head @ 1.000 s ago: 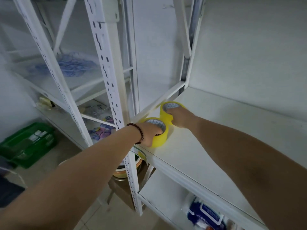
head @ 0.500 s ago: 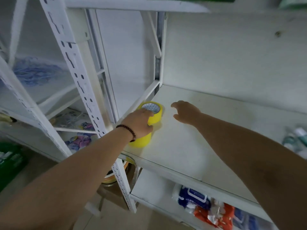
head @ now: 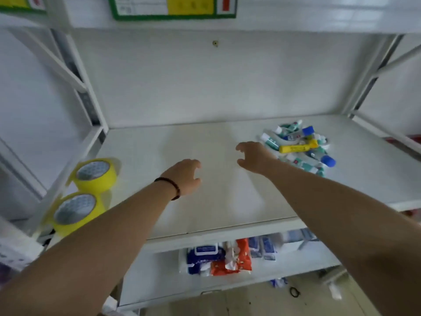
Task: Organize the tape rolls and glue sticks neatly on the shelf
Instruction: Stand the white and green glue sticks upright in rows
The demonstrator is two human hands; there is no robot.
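Two yellow tape rolls lie flat at the left end of the white shelf (head: 223, 185), one behind the other: the far roll (head: 94, 173) and the near roll (head: 74, 212) at the front edge. A loose heap of glue sticks (head: 298, 148) lies at the right, mostly white and green tubes with blue caps and one yellow tube. My left hand (head: 184, 176) hovers over the shelf's middle, empty, fingers apart and curled. My right hand (head: 254, 156) is empty too, fingers spread, just left of the glue heap.
White uprights and braces frame the shelf on both sides. A shelf above carries a green-edged label (head: 173, 8). The shelf below holds blue and orange packets (head: 218, 258). The floor shows beneath, with a small dark ring (head: 294, 292).
My left hand has let go of the near tape roll and both hands have moved right toward the glue sticks. The view has swung right, bringing the glue heap into sight.
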